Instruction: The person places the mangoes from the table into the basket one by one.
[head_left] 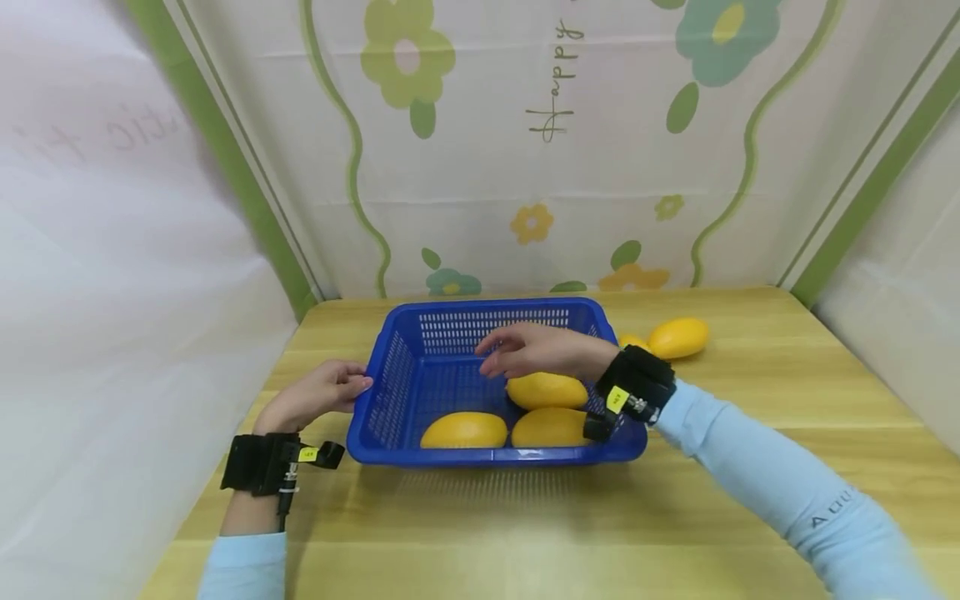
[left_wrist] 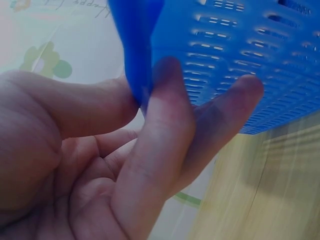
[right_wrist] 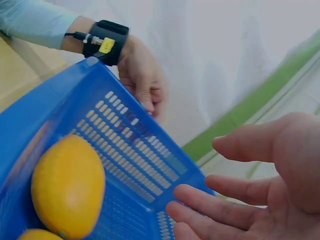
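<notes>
A blue plastic basket point(head_left: 450, 457) with slotted walls stands on the table. My left hand point(head_left: 322, 390) pinches its left rim; the left wrist view shows thumb and forefinger on either side of the basket edge point(left_wrist: 139, 60). Inside, toward the front, are three yellow mangoes: one at the left point(head_left: 463, 430), one at the right front point(head_left: 547, 427) and one behind that point(head_left: 547, 390). Over the basket, above the mangoes, hovers my right hand point(head_left: 528, 350), holding nothing. Its fingers are apart and loosely extended in the right wrist view, where a mango point(right_wrist: 69, 187) also shows.
On the table right of the basket lies a yellow mango point(head_left: 678, 337); beside it another yellow piece point(head_left: 632, 341) is partly hidden by the basket and right arm. White patterned cloth point(head_left: 487, 183) walls off the back and sides of the wooden table point(head_left: 757, 400).
</notes>
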